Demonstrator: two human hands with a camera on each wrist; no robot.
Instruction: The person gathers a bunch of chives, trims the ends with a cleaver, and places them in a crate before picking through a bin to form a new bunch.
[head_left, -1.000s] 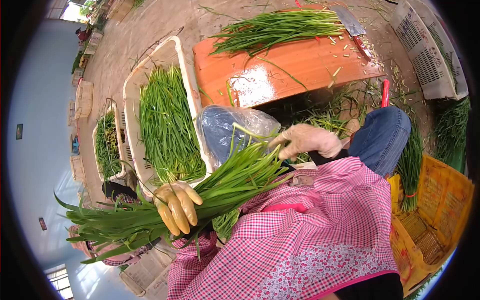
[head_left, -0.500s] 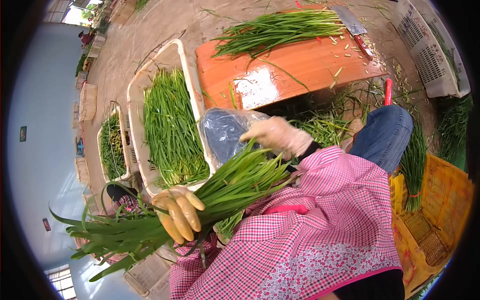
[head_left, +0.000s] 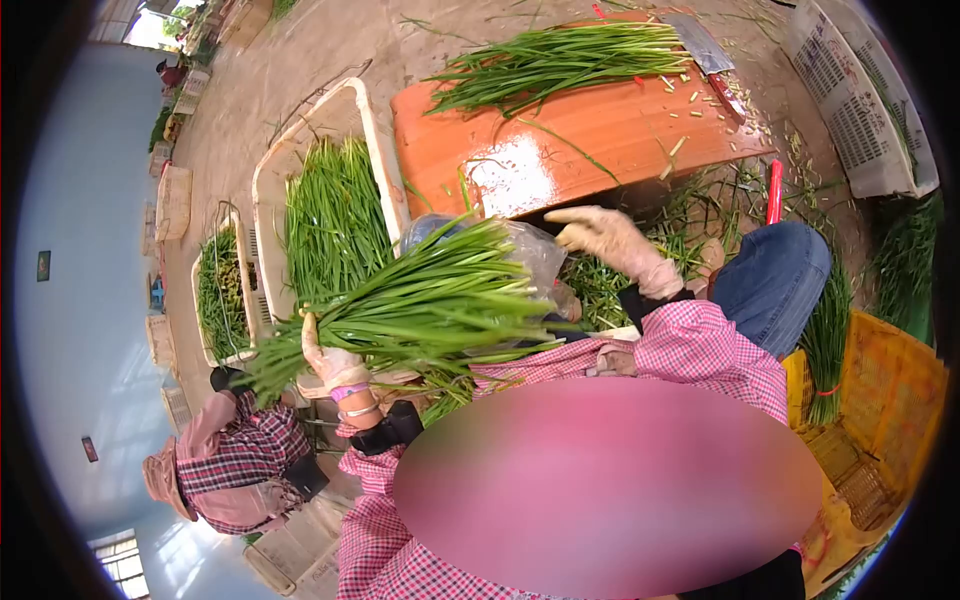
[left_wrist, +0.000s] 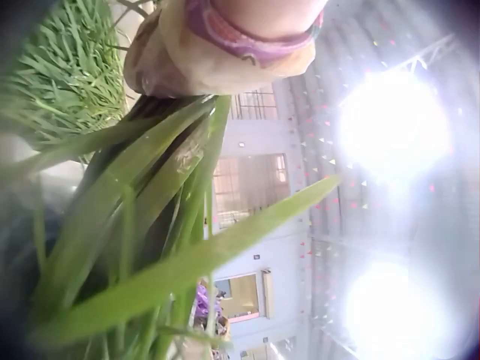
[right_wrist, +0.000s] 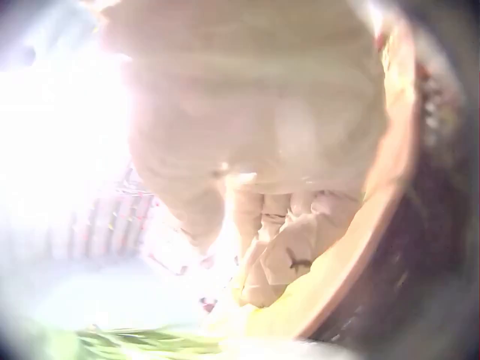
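The gloved left hand [head_left: 328, 362] grips a bundle of long green stalks [head_left: 430, 300] near its leafy end in the head view; the pale ends fan toward the right. In the left wrist view the gloved hand [left_wrist: 217, 52] is around the same leaves [left_wrist: 142, 195]. My gloved right hand [head_left: 615, 243] hangs in the air right of the bundle, apart from it, fingers extended and nothing held. The right wrist view shows its glove [right_wrist: 247, 105] close up, washed out by glare. Clear plastic [head_left: 538, 255] covers the knee between the hands.
A white crate [head_left: 262, 200] of green stalks stands left of an orange board [head_left: 430, 140]. On the board lie more stalks [head_left: 560, 62] and a cleaver [head_left: 700, 45]. A yellow crate [head_left: 895, 375] is at the right, a white crate [head_left: 850, 105] at upper right. Another person [head_left: 235, 460] is at lower left.
The left hand has turned over, and the bundle has risen and swung so its pale ends fan out. The right hand went left to the bundle, then moved back right, away from it.
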